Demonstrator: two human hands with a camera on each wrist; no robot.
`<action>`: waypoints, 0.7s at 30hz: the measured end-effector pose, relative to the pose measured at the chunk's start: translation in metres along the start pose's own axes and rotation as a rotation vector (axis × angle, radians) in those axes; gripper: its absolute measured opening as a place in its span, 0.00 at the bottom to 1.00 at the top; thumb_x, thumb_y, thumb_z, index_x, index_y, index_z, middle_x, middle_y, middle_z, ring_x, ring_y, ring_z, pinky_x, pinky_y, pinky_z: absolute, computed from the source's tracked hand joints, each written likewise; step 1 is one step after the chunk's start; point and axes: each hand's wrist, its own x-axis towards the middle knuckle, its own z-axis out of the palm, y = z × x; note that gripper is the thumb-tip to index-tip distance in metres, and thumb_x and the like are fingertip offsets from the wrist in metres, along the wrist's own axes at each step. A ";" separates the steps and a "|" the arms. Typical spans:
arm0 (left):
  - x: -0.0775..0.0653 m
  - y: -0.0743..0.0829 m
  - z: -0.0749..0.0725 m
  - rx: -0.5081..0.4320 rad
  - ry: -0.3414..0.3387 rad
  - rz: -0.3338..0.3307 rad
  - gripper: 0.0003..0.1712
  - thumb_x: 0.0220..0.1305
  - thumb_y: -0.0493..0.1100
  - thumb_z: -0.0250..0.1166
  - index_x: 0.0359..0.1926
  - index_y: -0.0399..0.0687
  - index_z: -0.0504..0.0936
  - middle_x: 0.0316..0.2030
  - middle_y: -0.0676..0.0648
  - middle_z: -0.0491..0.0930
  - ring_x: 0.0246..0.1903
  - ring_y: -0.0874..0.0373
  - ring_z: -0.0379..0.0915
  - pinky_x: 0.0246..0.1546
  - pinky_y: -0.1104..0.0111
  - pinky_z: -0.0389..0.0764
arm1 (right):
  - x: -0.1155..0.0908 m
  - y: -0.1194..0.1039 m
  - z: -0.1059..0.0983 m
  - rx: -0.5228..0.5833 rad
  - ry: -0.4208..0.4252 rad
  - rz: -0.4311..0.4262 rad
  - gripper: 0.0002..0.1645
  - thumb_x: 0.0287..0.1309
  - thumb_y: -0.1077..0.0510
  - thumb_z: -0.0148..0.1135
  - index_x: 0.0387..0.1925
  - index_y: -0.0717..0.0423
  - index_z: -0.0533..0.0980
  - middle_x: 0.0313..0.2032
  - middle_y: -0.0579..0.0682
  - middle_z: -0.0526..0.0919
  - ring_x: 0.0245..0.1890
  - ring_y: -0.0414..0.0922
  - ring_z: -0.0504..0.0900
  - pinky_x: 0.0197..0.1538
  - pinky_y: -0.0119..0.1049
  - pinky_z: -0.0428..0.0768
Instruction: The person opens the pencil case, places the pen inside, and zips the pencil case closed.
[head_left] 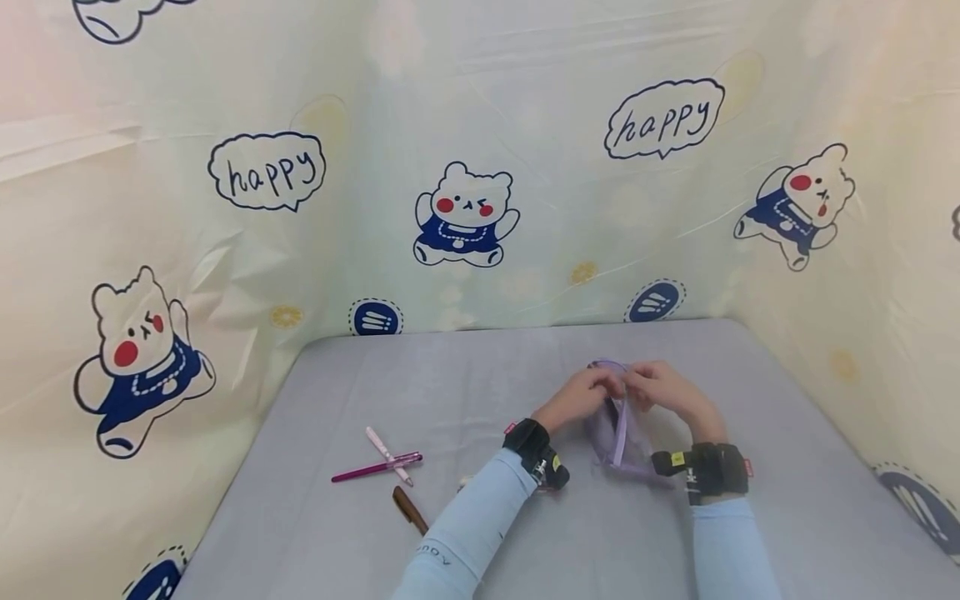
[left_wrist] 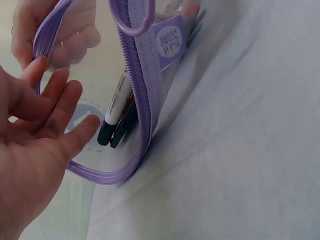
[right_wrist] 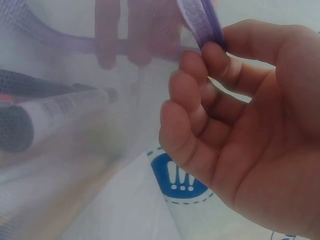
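The right hand (head_left: 667, 392) pinches the rim (right_wrist: 207, 25) of one purple mesh pouch (head_left: 606, 437), head view's four o'clock; the half-curled left hand (head_left: 581, 396) touches it, grip unclear; two enclosed pens (left_wrist: 118, 100) show; three loose pens (head_left: 367, 471) lie toward nine

Past the fingers of the left hand (left_wrist: 35, 155), the wrist view's top crops the purple mesh pouch (left_wrist: 142, 95). Near the fingertips of the right hand (right_wrist: 257, 130), a white marker (right_wrist: 65, 112) blurs — behind mesh. Well back from the left fingers, the light-blue sleeve (head_left: 468, 517) hides one end of a brown pen (head_left: 408, 507).
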 end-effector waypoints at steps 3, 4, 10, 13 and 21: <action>-0.001 -0.001 -0.004 -0.065 0.014 -0.008 0.17 0.61 0.29 0.47 0.40 0.44 0.81 0.41 0.47 0.82 0.41 0.65 0.78 0.46 0.76 0.78 | 0.002 -0.003 -0.001 -0.006 0.001 -0.003 0.18 0.71 0.56 0.49 0.28 0.65 0.74 0.21 0.54 0.77 0.23 0.46 0.79 0.32 0.39 0.80; -0.002 0.000 -0.006 -0.078 0.016 -0.014 0.17 0.61 0.29 0.47 0.40 0.44 0.81 0.41 0.47 0.82 0.41 0.65 0.78 0.46 0.75 0.78 | 0.002 -0.005 -0.002 -0.005 0.006 0.003 0.18 0.70 0.56 0.50 0.28 0.65 0.74 0.21 0.54 0.77 0.23 0.46 0.79 0.32 0.39 0.80; -0.006 0.002 -0.016 -0.001 0.022 -0.029 0.13 0.64 0.32 0.50 0.37 0.48 0.81 0.38 0.51 0.82 0.40 0.66 0.76 0.43 0.75 0.77 | 0.003 -0.010 -0.004 -0.021 0.003 -0.003 0.18 0.71 0.55 0.51 0.29 0.66 0.75 0.21 0.52 0.76 0.24 0.46 0.78 0.31 0.38 0.79; -0.009 0.004 -0.020 0.031 0.013 -0.043 0.12 0.66 0.35 0.52 0.37 0.52 0.82 0.37 0.54 0.81 0.39 0.66 0.75 0.41 0.75 0.76 | 0.002 -0.010 -0.004 -0.027 0.002 0.006 0.18 0.71 0.55 0.51 0.30 0.65 0.75 0.22 0.52 0.76 0.24 0.46 0.78 0.32 0.38 0.79; -0.021 0.022 -0.028 0.172 -0.104 -0.027 0.11 0.70 0.39 0.52 0.40 0.54 0.81 0.38 0.57 0.80 0.36 0.65 0.73 0.36 0.76 0.76 | -0.001 -0.005 0.000 -0.054 -0.009 0.007 0.17 0.71 0.56 0.50 0.30 0.62 0.75 0.22 0.53 0.77 0.25 0.47 0.78 0.33 0.39 0.79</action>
